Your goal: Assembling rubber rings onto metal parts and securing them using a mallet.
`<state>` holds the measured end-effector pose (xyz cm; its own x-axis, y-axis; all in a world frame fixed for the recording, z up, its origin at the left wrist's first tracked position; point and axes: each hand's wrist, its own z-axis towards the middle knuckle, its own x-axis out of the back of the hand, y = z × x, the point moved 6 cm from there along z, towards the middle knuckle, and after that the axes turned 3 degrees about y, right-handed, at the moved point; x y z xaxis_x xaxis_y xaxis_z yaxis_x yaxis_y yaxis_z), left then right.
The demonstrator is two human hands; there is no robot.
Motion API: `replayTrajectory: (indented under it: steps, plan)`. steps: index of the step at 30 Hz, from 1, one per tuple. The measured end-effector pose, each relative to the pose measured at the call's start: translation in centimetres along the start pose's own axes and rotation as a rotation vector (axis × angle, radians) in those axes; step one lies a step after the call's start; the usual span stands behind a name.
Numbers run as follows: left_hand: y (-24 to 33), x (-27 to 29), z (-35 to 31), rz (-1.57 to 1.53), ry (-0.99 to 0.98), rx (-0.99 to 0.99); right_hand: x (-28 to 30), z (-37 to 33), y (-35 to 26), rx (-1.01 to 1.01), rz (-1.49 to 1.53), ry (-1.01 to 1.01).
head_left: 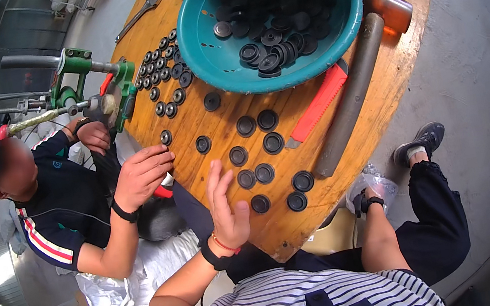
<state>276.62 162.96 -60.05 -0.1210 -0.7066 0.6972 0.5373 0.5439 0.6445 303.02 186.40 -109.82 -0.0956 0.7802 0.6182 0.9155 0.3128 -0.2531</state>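
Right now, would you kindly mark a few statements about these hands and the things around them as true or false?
1. The teal basin holds a pile of black discs. True.
2. The adjustable wrench lies to the right of the basin. False: it lies to its left.
3. The wearer's left hand is clenched around a disc. False: it is open, with nothing visible in it.
4. The wearer's right hand is lowered beside the wooden table, next to a clear plastic bag. True.
5. The dark gray rod lies in the basin. False: it lies on the table.
6. A co-worker's hand is beside a small ring-shaped disc. True.
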Motion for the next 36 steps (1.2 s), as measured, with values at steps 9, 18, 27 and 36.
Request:
replayTrajectory:
  steps: [9, 18, 27, 36]
  plan:
    - [-2.9, 0.3, 3.1, 0.386, -0.398, -0.019, 9.0, -4.2, -0.1, 0.03, -0.017, -0.138]
    - [3.1, -0.2, -8.0, -1.311, -0.576, 0.527, 27.3, -33.2, -17.2, 0.476, 0.941, -0.295]
    - [5.1, -2.9, -8.8, -2.1, -0.505, 1.197, 22.5, -44.2, -31.9, 1.55, 0.055, 0.569]
    - [0.4, -1.7, -8.8, -2.203, -0.3, 1.108, 24.8, -39.7, -29.1, 1.134, 0.203, 0.883]
